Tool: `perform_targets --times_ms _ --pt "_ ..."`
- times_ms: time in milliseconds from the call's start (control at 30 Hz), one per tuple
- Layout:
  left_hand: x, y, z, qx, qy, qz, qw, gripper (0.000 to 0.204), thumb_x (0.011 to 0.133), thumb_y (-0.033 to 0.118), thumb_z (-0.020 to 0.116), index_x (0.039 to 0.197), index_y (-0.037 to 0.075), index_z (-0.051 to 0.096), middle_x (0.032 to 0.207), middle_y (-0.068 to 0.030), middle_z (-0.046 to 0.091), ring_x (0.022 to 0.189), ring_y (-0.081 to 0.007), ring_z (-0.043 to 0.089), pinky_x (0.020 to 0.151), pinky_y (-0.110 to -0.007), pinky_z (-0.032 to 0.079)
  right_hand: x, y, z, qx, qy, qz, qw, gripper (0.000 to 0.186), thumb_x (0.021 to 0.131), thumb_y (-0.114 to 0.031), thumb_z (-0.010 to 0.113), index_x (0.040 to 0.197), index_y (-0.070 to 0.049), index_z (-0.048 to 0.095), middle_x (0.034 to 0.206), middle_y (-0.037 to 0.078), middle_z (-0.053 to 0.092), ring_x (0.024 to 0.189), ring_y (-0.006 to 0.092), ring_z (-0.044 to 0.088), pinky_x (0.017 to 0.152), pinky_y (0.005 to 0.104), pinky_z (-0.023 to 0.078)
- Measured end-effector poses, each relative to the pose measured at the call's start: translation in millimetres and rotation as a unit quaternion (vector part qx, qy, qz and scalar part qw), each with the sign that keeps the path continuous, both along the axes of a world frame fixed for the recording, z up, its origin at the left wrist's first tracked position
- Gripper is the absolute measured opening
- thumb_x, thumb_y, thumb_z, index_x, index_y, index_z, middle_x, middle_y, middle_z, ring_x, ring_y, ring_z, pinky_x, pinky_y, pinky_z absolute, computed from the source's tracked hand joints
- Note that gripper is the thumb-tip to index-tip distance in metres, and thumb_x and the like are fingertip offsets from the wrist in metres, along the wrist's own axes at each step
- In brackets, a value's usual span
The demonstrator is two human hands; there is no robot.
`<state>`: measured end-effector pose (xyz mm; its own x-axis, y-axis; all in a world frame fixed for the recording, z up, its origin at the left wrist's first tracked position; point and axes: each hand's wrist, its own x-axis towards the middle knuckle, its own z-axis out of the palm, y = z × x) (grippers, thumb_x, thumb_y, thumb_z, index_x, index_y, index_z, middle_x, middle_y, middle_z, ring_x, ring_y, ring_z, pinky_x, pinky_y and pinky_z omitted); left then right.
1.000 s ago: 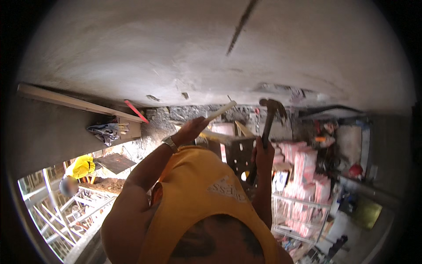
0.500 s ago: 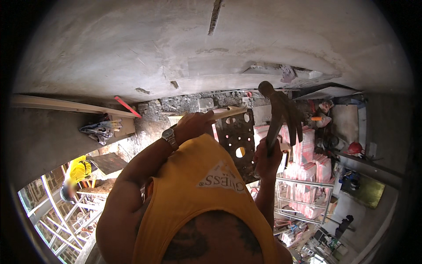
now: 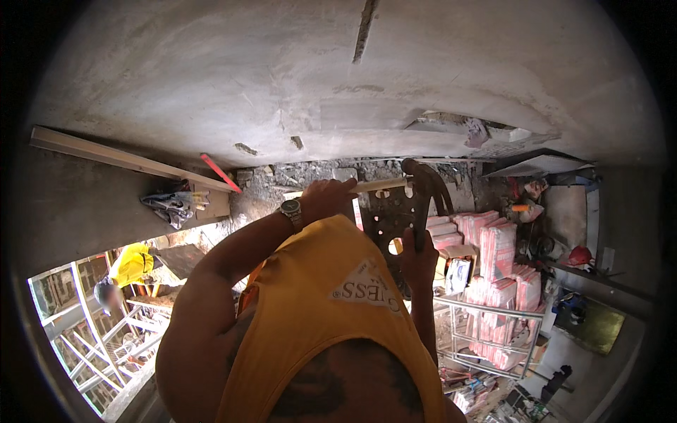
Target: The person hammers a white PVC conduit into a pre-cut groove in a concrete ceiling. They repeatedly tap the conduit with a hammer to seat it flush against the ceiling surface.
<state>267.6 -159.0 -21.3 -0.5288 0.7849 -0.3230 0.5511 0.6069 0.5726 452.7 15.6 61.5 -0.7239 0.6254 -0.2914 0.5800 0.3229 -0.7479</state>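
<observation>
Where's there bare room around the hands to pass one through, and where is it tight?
Bare concrete wall spreads free above the long batten and left of the vertical crack. It is tight where the left hand holds the chisel against rubble, with the right hand, hammer and perforated plate close together.

stacked pink-and-white wrapped packs (image 3: 497, 254) at right on a metal rack (image 3: 486, 331), small white box (image 3: 458, 275) beside them

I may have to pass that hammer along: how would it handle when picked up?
The hammer is probably head-heavy: its dark curved head sits far above the right hand gripping the handle. It looks rigid, unlikely to flex. Set down, it would likely tip headward rather than roll.
</observation>
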Motion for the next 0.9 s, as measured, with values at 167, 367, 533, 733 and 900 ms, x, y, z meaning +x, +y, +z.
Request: perform_targets --times_ms 167,367,533,733,900 --pt "16 6 -16 0.177 -0.22 0.092 0.955 0.046 0.097 0.038 0.054 0.131 0.01 0.039 0.089 -0.01 0.063 0.072 -0.0173 0.063 0.058 -0.032 0.048 -12 -7 5 0.055 0.075 0.036 0.995 0.03 0.089 -0.029 0.065 0.096 0.0 0.06 0.069 0.012 0.064 0.06 0.02 0.061 0.058 0.0338 0.049" --pt "13 7 55 0.307 -0.453 0.146 0.824 0.055 0.098 0.041 0.054 0.139 0.008 0.038 0.095 -0.0032 0.06 0.073 -0.0076 0.054 0.062 -0.023 0.046 -72 -36 24 0.029 0.139 0.194 0.971 0.032 0.091 -0.026 0.061 0.109 0.001 0.061 0.07 0.016 0.065 0.062 0.0255 0.065 0.06 0.036 0.05" --pt "-11 -6 61 0.369 -0.387 0.267 0.802 0.046 0.101 0.039 0.049 0.134 0.007 0.05 0.09 0.0015 0.058 0.072 -0.0039 0.049 0.059 -0.02 0.041 -114 -47 13 0.05 0.22 0.233 0.946 0.031 0.091 -0.027 0.06 0.105 0.0 0.062 0.072 0.016 0.067 0.067 0.0282 0.068 0.062 0.037 0.051" --pt "-36 -21 56 0.431 -0.328 0.275 0.794 0.043 0.101 0.034 0.045 0.131 0.005 0.056 0.093 0.0028 0.062 0.065 -0.0018 0.046 0.055 -0.018 0.037 -179 -39 22 -0.008 0.186 0.072 0.98 0.037 0.09 -0.034 0.065 0.094 0.002 0.06 0.078 0.018 0.067 0.071 0.0276 0.068 0.064 0.0387 0.051" --pt "-77 -20 54 0.479 -0.156 0.217 0.836 0.037 0.099 0.026 0.049 0.127 0.002 0.056 0.098 -0.0013 0.065 0.074 -0.0113 0.058 0.067 -0.026 0.049 -228 -26 3 -0.056 0.226 0.058 0.971 0.032 0.093 -0.031 0.062 0.098 0.0 0.057 0.078 0.012 0.063 0.066 0.0182 0.062 0.058 0.0341 0.051"
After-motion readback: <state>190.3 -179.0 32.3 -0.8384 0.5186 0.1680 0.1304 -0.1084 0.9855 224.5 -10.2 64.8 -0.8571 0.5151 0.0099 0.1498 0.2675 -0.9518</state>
